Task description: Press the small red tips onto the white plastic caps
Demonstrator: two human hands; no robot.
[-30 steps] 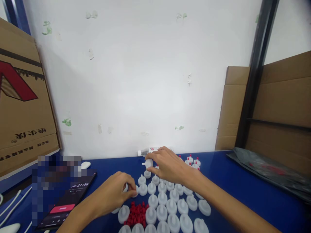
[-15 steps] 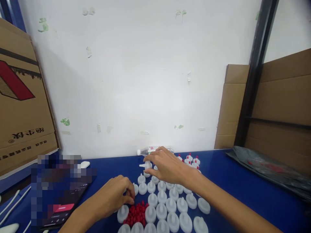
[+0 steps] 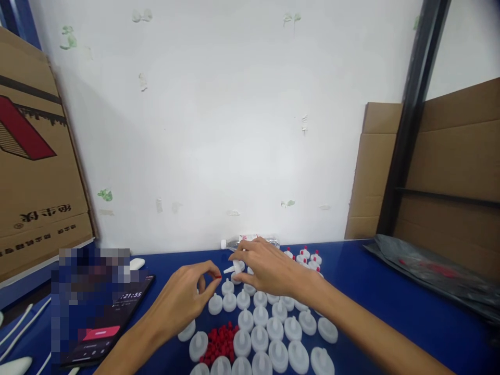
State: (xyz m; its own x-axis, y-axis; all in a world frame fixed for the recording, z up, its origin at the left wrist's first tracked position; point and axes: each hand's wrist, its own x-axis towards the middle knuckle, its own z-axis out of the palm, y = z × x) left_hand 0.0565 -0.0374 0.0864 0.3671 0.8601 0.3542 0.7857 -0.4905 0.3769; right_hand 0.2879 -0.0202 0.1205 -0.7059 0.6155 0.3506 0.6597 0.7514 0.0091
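My right hand (image 3: 269, 265) grips a white nozzle cap (image 3: 237, 267) between thumb and fingers, its spout tilted toward the left. Close to that spout, my left hand (image 3: 193, 289) pinches a small red cap (image 3: 219, 277), mostly hidden by the fingertips. Below the hands lies a heap of small red caps (image 3: 220, 342). Rows of white nozzle caps (image 3: 260, 339) stand spout up around the heap and to its right. Behind my right wrist stand several white nozzle caps with red tips (image 3: 304, 255).
A clear plastic bottle (image 3: 234, 244) lies against the wall. On the left are a phone (image 3: 113, 317), white cables (image 3: 23, 325) and a large cardboard box (image 3: 35, 172). A dark plastic bag (image 3: 422, 265) lies at the right of the blue table (image 3: 363, 307).
My left hand has risen from the red heap toward the right hand, with a red cap pinched in it. In my right hand, the nozzle cap's spout has tilted slightly downward.
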